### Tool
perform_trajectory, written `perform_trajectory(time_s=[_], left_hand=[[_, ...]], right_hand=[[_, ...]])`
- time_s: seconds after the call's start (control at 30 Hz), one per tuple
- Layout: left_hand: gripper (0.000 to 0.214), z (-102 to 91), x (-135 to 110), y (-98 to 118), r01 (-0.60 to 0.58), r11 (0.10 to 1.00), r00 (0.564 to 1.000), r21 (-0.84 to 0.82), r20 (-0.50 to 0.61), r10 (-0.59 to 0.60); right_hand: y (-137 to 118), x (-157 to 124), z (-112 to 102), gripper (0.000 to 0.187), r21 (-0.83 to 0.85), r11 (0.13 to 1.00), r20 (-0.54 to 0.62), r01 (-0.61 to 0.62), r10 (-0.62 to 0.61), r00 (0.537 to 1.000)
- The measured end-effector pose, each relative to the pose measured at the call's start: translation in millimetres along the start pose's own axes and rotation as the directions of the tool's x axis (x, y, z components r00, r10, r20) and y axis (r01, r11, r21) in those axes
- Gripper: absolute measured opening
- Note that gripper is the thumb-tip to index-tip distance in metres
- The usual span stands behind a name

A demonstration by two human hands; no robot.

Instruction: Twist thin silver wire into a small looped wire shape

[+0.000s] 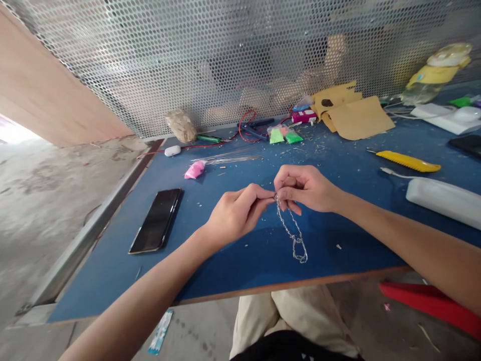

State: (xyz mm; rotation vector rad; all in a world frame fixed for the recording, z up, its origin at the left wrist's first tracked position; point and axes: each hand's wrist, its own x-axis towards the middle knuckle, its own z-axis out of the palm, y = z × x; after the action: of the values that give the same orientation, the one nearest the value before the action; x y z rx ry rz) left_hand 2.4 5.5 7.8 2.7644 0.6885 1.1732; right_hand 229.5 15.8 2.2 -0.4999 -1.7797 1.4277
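Note:
A twisted silvery wire (287, 228), bent into a long loop with a smaller loop at its lower end, hangs from my fingertips over the blue table. My left hand (235, 213) pinches the wire's upper end between thumb and forefinger. Right beside it, my right hand (306, 188) pinches the same end, its thumb and forefinger meeting the left fingertips. The exact spot where the fingers meet is partly hidden. Beyond my left hand lie several thin straight wires (233, 158) and a small pink packet (195, 169).
A phone (156, 220) lies at left on the blue table (124, 281). Behind are pliers (252, 131), green packets (284, 135) and brown cardboard (356, 118) against a perforated metal panel (210, 60). To the right are a yellow utility knife (408, 161), a white device (445, 198) and a bottle (436, 72).

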Motion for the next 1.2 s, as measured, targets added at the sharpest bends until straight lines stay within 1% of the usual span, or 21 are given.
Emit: perform_trajectory(time_s=[0.07,0.13,0.2,0.27,0.33,0.43,0.5,0.6,0.67,0.73,0.8,0.93,1.0,1.1,1.2], left_hand=[[0.003,0.2,1.3,3.8,0.055,0.998,0.998,-0.038,-0.032,-0.056],[0.003,-0.9,3.0,4.9,0.080,0.995,0.996,-0.060,-0.035,-0.083],[0.002,-2.8,4.4,3.2,0.053,0.998,0.998,-0.040,-0.018,-0.054],[0.003,-4.4,4.6,0.3,-0.020,0.999,1.000,0.026,-0.014,0.020],[0.004,-4.5,3.5,-2.2,-0.071,0.993,0.997,0.096,-0.026,0.073],[0.005,-1.8,0.7,-2.8,-0.058,0.990,0.998,0.126,-0.023,0.061],[0.005,1.0,-0.8,-1.7,-0.042,0.993,0.999,0.109,-0.018,0.045],[0.005,4.4,-1.8,-0.1,-0.059,0.994,0.998,0.094,-0.026,0.062],[0.005,5.1,-1.9,-0.1,-0.088,0.990,0.996,0.108,-0.021,0.091],[0.006,4.5,-1.9,-1.3,-0.112,0.984,0.994,0.135,-0.004,0.114],[0.005,2.6,-1.9,-3.4,-0.154,0.970,0.988,0.191,0.016,0.154],[0.004,-2.1,-0.6,-7.8,-0.282,0.899,0.959,0.335,0.081,0.271],[0.001,-2.8,0.6,-8.6,-0.278,0.903,0.961,0.327,0.090,0.262],[0.008,-1.7,1.9,-8.1,-0.219,0.949,0.976,0.228,0.053,0.213],[0.013,-0.4,2.1,-7.1,-0.185,0.970,0.983,0.159,0.034,0.182]], right_hand=[[1.7,-0.1,-1.2,0.014,-0.013,1.000,0.001,0.024,-0.024,1.000],[3.5,-0.4,-2.7,0.011,-0.031,0.998,-0.001,0.046,-0.046,0.999],[4.9,-0.7,-4.2,0.010,-0.050,0.997,0.000,0.066,-0.066,0.998],[5.3,-0.8,-5.3,0.011,-0.073,0.994,-0.013,0.082,-0.084,0.996],[4.9,-0.6,-5.6,0.013,-0.089,0.991,-0.051,0.096,-0.101,0.994],[3.8,0.2,-4.5,0.015,-0.090,0.989,-0.097,0.115,-0.123,0.988],[3.5,0.6,-3.0,0.013,-0.078,0.990,-0.089,0.120,-0.127,0.988],[4.4,0.5,-0.3,0.012,-0.044,0.996,-0.023,0.083,-0.084,0.996],[5.1,0.3,1.3,0.014,-0.012,0.999,0.025,0.040,-0.040,0.999],[5.3,0.2,2.0,0.016,0.009,1.000,0.049,0.004,-0.004,0.999],[4.5,0.5,1.2,0.018,0.007,0.999,0.066,-0.032,0.031,0.997],[0.9,2.5,-4.1,0.020,-0.013,0.991,0.113,-0.134,0.135,0.984],[-1.3,3.7,-7.3,0.022,-0.016,0.985,0.102,-0.173,0.174,0.979],[-3.8,4.7,-10.8,0.026,-0.027,0.978,0.072,-0.205,0.206,0.976],[-2.5,4.5,-12.2,0.029,-0.052,0.976,0.034,-0.213,0.215,0.976]])
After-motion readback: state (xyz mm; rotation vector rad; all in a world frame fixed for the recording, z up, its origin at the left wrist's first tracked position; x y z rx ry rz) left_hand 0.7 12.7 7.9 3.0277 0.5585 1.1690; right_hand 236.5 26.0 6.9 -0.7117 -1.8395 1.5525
